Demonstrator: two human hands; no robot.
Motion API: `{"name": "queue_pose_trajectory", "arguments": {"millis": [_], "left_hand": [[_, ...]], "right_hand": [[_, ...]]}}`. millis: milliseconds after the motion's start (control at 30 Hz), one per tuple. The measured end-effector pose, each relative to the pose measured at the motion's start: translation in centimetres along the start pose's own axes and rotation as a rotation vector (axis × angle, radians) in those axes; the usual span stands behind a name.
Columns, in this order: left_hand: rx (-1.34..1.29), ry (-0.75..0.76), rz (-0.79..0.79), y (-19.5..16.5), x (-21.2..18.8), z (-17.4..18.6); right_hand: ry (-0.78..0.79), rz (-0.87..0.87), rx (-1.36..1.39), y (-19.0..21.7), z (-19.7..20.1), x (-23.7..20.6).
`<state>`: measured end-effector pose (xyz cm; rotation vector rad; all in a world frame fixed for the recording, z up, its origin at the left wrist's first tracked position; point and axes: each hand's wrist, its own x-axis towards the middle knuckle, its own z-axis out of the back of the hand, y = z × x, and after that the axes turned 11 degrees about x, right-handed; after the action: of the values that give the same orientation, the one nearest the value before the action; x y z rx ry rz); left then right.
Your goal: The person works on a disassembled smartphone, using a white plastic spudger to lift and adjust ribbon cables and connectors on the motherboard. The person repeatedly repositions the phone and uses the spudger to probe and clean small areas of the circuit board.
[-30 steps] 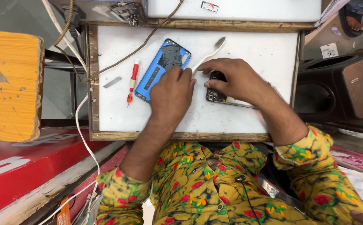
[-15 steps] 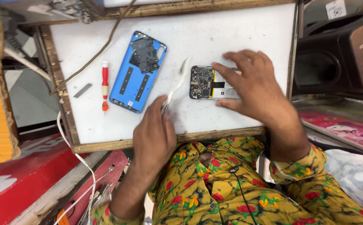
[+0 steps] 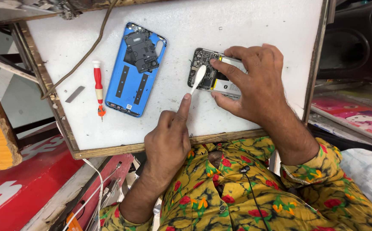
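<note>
Head view: left hand (image 3: 169, 137) pinching white brush (image 3: 198, 78), bristles up-right on phone (image 3: 211, 75).

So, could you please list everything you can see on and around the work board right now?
work board: one, white, wooden-framed, centre
phone back cover: one, blue, lying open on board, left of centre
screwdriver: one, red handle, left of cover
metal strip: one, grey, near board's left edge
cable: one, brown, across upper left corner
opened phone: one, dark circuit board exposed, under right hand
brush: one, white, tip on the circuit board
left hand: holds the brush
right hand: steadies opened phone
sleeves: yellow, floral
</note>
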<state>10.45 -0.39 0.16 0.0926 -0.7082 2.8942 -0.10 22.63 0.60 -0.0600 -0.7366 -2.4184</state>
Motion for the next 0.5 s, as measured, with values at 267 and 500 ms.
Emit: {"name": "queue_pose_trajectory", "arguments": {"millis": [267,500], "left_hand": [[0.210,0.206,0.051,-1.2,2.3,-1.0],[0.296,0.228,-0.012,-0.9,2.8,-0.9]], "right_hand": [[-0.036,-0.014,0.099,-0.4,0.0,-0.3],[-0.045,-0.042,0.132,-0.8,-0.4,-0.5]]}}
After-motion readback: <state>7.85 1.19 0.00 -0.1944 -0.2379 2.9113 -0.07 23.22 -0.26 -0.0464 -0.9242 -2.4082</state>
